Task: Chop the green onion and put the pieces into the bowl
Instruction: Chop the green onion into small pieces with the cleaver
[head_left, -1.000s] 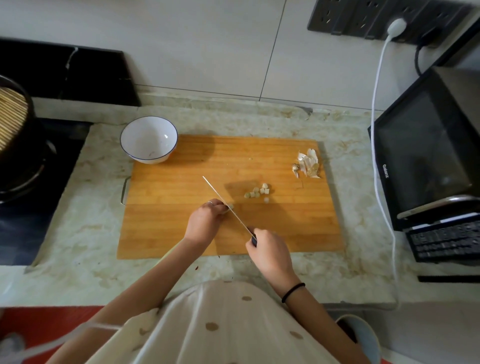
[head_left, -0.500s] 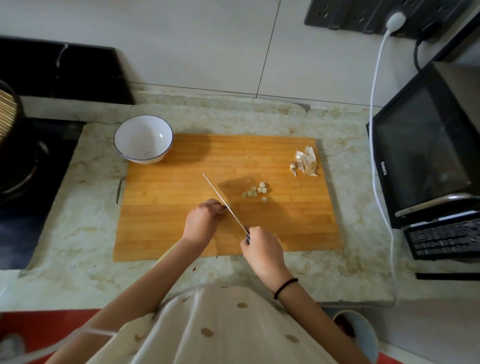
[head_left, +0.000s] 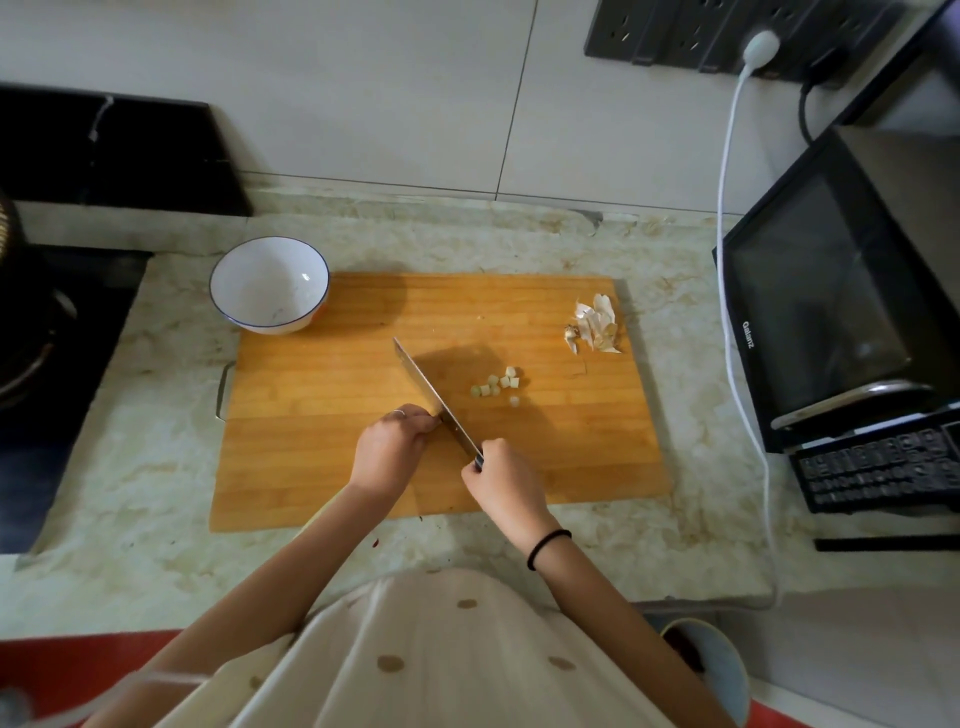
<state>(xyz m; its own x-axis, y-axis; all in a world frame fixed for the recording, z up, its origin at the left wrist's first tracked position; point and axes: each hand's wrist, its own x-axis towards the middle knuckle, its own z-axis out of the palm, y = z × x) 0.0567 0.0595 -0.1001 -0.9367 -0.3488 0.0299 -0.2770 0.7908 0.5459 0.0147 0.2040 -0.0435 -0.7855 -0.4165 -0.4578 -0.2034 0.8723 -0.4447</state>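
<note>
The left hand (head_left: 392, 449) lies knuckles-up, fingers curled under, and the right hand (head_left: 504, 480) grips a knife (head_left: 423, 380) by its handle.

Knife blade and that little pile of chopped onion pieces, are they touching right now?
Apart. The head view shows a strip of bare cutting board between the knife and the chopped pieces.

Single head-worn wide-angle view looking forward and steeply down from above the person's torso, close over the cutting board (head_left: 291, 441), left hand (head_left: 387, 449) and right hand (head_left: 506, 480) central, tiled wall (head_left: 363, 93) along the top.
</note>
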